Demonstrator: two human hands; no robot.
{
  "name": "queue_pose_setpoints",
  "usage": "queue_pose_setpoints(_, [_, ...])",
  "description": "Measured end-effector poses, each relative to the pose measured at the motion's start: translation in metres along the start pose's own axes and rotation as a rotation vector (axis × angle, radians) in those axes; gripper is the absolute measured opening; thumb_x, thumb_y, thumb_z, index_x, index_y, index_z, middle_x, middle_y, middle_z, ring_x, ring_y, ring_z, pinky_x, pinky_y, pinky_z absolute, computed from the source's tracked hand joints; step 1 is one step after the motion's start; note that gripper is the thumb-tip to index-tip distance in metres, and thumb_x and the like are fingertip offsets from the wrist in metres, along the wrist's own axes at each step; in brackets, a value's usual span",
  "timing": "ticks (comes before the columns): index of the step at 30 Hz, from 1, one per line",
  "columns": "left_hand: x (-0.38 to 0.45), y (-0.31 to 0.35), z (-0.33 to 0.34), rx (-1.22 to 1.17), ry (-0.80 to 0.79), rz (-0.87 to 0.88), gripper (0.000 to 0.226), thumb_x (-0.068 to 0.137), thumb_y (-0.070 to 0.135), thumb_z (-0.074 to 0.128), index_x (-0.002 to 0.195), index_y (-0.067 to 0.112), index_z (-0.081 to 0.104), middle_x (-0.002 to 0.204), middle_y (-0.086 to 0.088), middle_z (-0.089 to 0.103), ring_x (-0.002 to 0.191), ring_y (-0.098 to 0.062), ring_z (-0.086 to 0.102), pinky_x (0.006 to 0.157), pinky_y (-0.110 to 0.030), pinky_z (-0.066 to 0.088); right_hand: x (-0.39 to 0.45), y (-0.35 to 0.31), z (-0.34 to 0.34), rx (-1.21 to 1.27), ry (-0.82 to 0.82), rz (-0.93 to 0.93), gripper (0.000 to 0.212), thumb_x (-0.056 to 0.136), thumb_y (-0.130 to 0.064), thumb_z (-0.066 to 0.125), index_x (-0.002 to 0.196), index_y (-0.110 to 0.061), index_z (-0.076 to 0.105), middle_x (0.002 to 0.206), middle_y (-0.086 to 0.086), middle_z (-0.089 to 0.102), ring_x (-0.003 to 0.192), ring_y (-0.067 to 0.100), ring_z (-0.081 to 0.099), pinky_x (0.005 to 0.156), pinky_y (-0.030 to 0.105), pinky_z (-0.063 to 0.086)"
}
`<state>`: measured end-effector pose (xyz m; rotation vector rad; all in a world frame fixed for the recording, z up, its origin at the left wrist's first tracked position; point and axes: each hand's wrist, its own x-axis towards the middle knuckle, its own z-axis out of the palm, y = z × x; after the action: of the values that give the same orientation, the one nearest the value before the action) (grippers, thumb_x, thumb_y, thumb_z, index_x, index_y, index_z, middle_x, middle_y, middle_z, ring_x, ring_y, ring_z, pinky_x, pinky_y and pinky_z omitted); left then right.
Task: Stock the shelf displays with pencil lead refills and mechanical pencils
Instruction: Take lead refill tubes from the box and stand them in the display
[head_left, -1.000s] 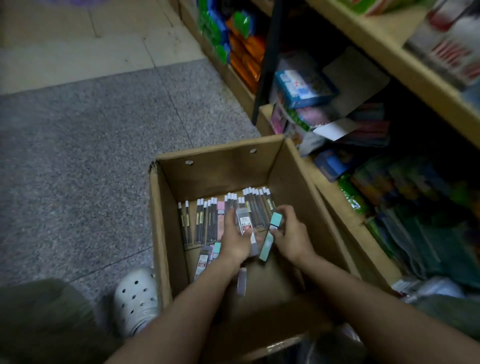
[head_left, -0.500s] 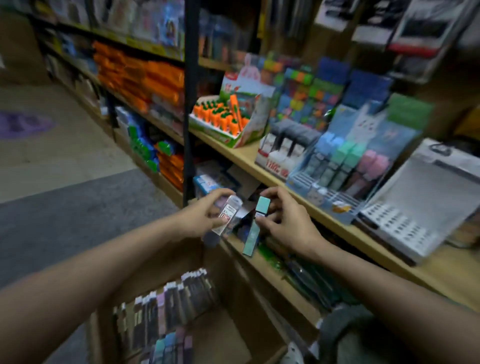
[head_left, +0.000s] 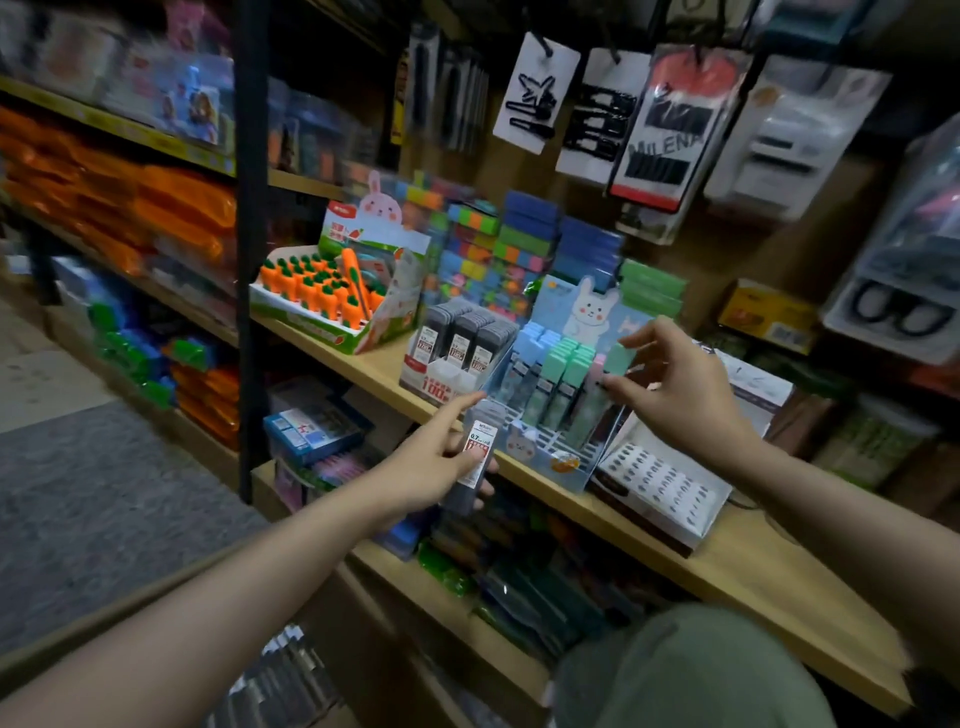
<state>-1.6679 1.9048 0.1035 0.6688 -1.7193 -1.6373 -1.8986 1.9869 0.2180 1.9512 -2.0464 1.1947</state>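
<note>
Nearest: left hand (head_left: 431, 462) curls round a slim dark-grey plastic lead-refill case with a white and red 0.7 label (head_left: 474, 470), thumb on one edge, fingers behind, index finger pointing toward the shelf. The case sits just below the front edge of the wooden shelf board (head_left: 649, 525), short of any display.

Risk here, as a judgement: grip on the grey case looks light, so it could slip and drop onto the lower shelf clutter while attention is on the other hand. It belongs in the white tray display of matching grey cases (head_left: 457, 348), not the blue one beside it; a mix-up is easy since the two touch.

Further in: right hand (head_left: 670, 384) pinches a mint-green capped flat refill case (head_left: 615, 366) between thumb and fingertips, other fingers spread, over the right side of the blue rabbit-print slotted display box (head_left: 550, 457). Slots look narrow and the neighbours stand tight; a tilted entry could knock the green and pink cases (head_left: 571, 371) over or tip the light card box. Blur hides which slot it is over.
</note>
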Motion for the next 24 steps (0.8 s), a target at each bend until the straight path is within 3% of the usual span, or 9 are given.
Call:
queue_pose_setpoints(3, [0.010, 0.000, 0.000, -0.015, 0.010, 0.007, 0.059, 0.100, 0.010, 0.050, 0.143, 0.045, 0.030, 0.101, -0.013, 0.068, 0.086, -0.024, 0.072, 0.064, -0.033, 0.058, 0.010, 0.006, -0.001, -0.051, 0.074, 0.002, 0.033, 0.078, -0.022, 0.081, 0.096, -0.027, 0.054, 0.090, -0.009, 0.061, 0.073, -0.004, 0.064, 0.053, 0.006, 0.046])
queue_pose_setpoints(9, [0.022, 0.000, -0.008, -0.047, 0.072, 0.027, 0.058, 0.100, 0.008, 0.049, 0.142, 0.045, 0.034, 0.099, -0.011, 0.071, 0.085, -0.024, 0.072, 0.070, -0.039, 0.060, 0.018, 0.011, 0.038, 0.019, 0.062, 0.030, 0.028, 0.080, -0.011, 0.078, 0.097, -0.019, 0.056, 0.099, -0.003, 0.062, 0.078, 0.007, 0.068, 0.067, 0.031, 0.061])
queue_pose_setpoints(15, [0.031, -0.001, -0.021, -0.099, 0.175, 0.049, 0.058, 0.099, 0.008, 0.051, 0.138, 0.048, 0.034, 0.096, -0.008, 0.072, 0.079, -0.023, 0.073, 0.068, -0.039, 0.060, 0.022, 0.015, 0.056, -0.006, 0.077, 0.041, 0.029, 0.080, -0.014, 0.079, 0.098, -0.021, 0.058, 0.082, -0.007, 0.061, 0.077, 0.009, 0.066, 0.071, 0.030, 0.056])
queue_pose_setpoints(19, [0.035, -0.004, -0.026, -0.138, 0.207, 0.041, 0.059, 0.098, 0.007, 0.052, 0.130, 0.052, 0.031, 0.098, -0.008, 0.072, 0.080, -0.025, 0.073, 0.067, -0.040, 0.059, 0.025, 0.017, 0.057, 0.001, 0.090, 0.072, 0.028, 0.080, -0.014, 0.079, 0.100, -0.018, 0.060, 0.087, 0.001, 0.067, 0.080, 0.014, 0.067, 0.074, 0.036, 0.057])
queue_pose_setpoints(24, [0.036, -0.006, -0.025, -0.106, 0.209, 0.033, 0.028, 0.098, 0.009, 0.052, 0.121, 0.025, 0.047, 0.096, -0.004, 0.073, 0.082, -0.022, 0.073, 0.072, -0.043, 0.061, 0.025, 0.021, 0.061, -0.022, 0.082, 0.090, 0.029, 0.078, -0.016, 0.081, 0.101, -0.017, 0.064, 0.097, 0.004, 0.067, 0.086, 0.018, 0.066, 0.077, 0.040, 0.057])
